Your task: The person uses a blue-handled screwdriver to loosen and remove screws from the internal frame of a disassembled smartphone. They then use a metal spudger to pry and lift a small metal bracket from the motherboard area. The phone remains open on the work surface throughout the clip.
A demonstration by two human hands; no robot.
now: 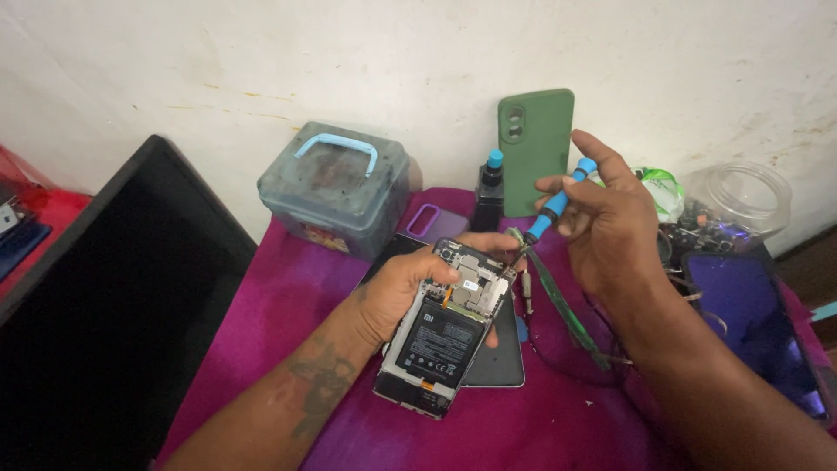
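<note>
My left hand [403, 283] grips an opened phone [445, 336] with its back cover off, so the black battery and circuit board show. The phone is tilted up above a magenta cloth [261, 331]. My right hand [602, 222] holds a blue-handled screwdriver [555, 202], whose tip touches the upper right corner of the phone. A dark phone or back panel [501, 362] lies flat under the held phone.
A grey lidded box [336, 187] with a light blue handle stands at the back. A green phone case [535, 148] leans on the wall beside a small dark bottle [488, 196]. A clear jar [741, 196] and a dark-screened phone [754, 323] are at right, a black monitor [105, 296] at left.
</note>
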